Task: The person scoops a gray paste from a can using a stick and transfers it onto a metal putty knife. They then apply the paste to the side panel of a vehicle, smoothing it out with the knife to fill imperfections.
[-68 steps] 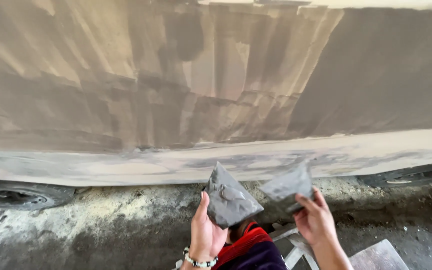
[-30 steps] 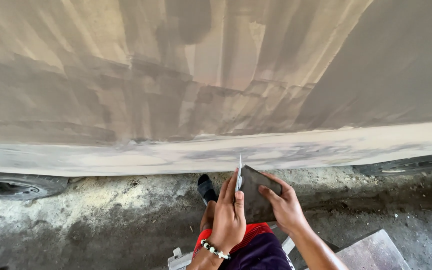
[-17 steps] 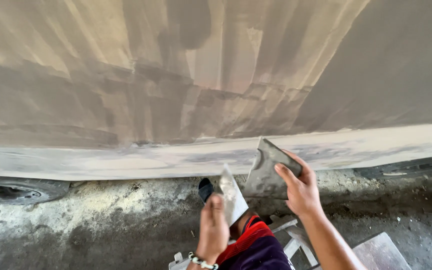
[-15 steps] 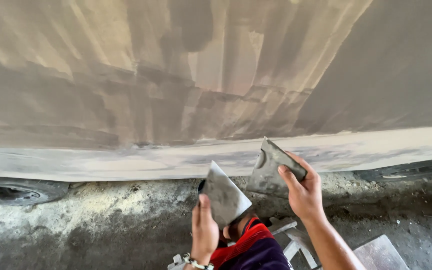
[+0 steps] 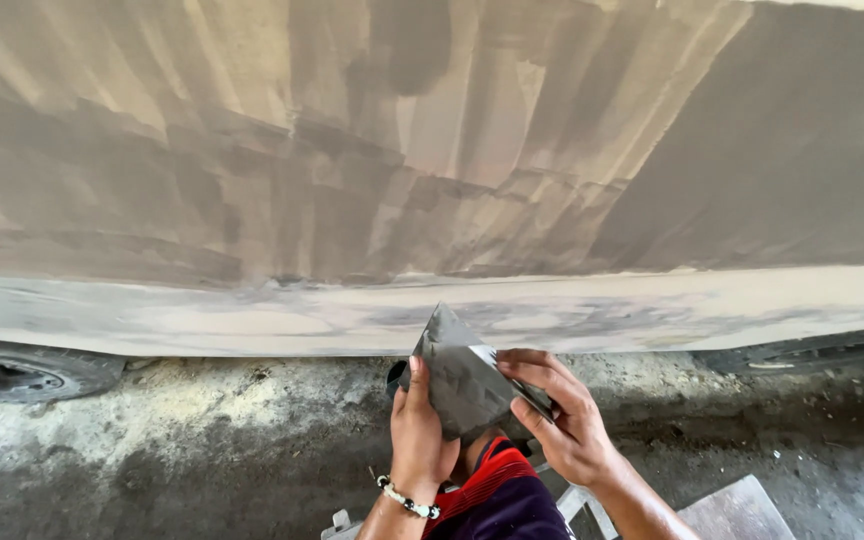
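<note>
The spreaders (image 5: 467,385) sat together between our two hands, two flat grey blades coated with filler, their tips pointing up toward the body panel (image 5: 432,190) above. Our left hand (image 5: 420,430) was wrapped around the lower edge of the near blade, thumb pressed up its face. Our right hand (image 5: 562,420) pinched the second blade from the right side, fingers curled over its edge. Both hands were closed on the blades, with nothing loose between them. A bead bracelet (image 5: 407,498) circled the left wrist.

Above the hands, the panel carried broad overlapping filler strokes in tan and grey, and a paler sill strip (image 5: 252,320) ran along its bottom edge, just beyond the blade tips. We judged the main risk to be a blade corner catching the fresh coat and leaving a ridge, since the tips stood close to the sill. Filler could also drop off the blades onto our red and dark clothing (image 5: 497,495) directly under the hands.

Left of the hands, well apart, a tyre (image 5: 22,370) sat on the rough ground (image 5: 202,440). Right of the hands, another dark tyre edge (image 5: 812,350) showed under the sill. Below the right wrist lay a grey board (image 5: 742,510). Open room lay mostly to the left over the ground; upward, the panel closed it off.
</note>
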